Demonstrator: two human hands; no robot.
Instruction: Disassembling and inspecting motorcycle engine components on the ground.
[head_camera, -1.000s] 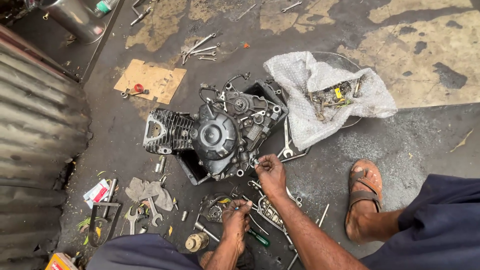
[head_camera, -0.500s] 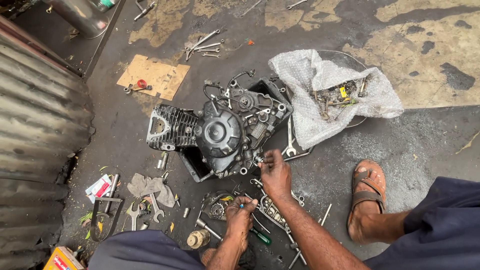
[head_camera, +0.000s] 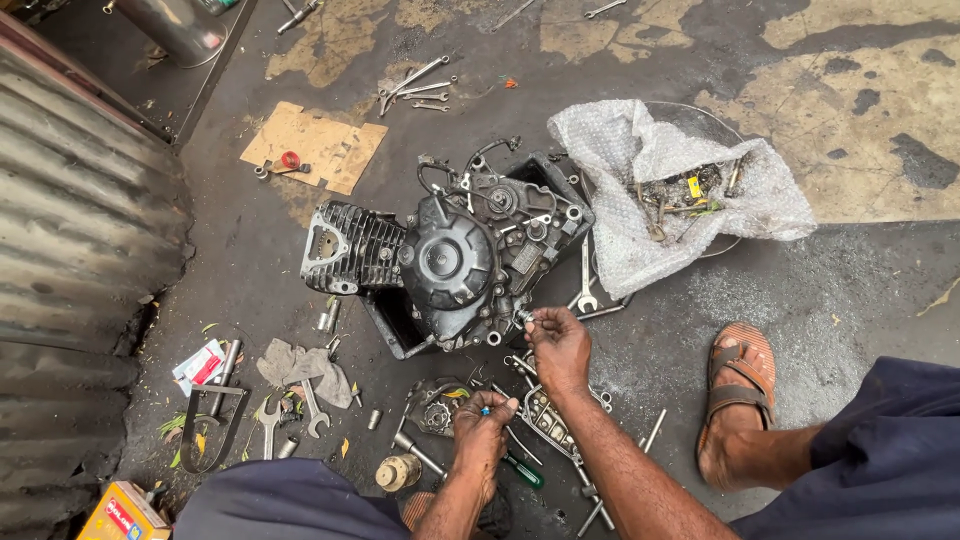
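Observation:
A black motorcycle engine (head_camera: 445, 260) lies on the oily floor in front of me. My right hand (head_camera: 561, 347) is at its near lower edge, fingertips pinched on a small metal bolt (head_camera: 523, 318) against the casing. My left hand (head_camera: 481, 425) hovers lower, over a pile of loose parts, closed on a small blue-tipped tool (head_camera: 486, 410). A green-handled screwdriver (head_camera: 523, 471) lies just beside that wrist.
A metal bowl lined with bubble wrap (head_camera: 690, 190) holds small parts at the right. Spanners (head_camera: 586, 282) and sockets lie around the engine, a rag (head_camera: 300, 365) and more spanners to the left. A cardboard piece (head_camera: 315, 145) lies beyond. My sandalled foot (head_camera: 735, 390) is at right, corrugated metal (head_camera: 70, 250) at left.
My right hand has stayed at the engine's lower edge, working the small bolt with its fingertips. The left hand has barely moved. The view has shifted slightly.

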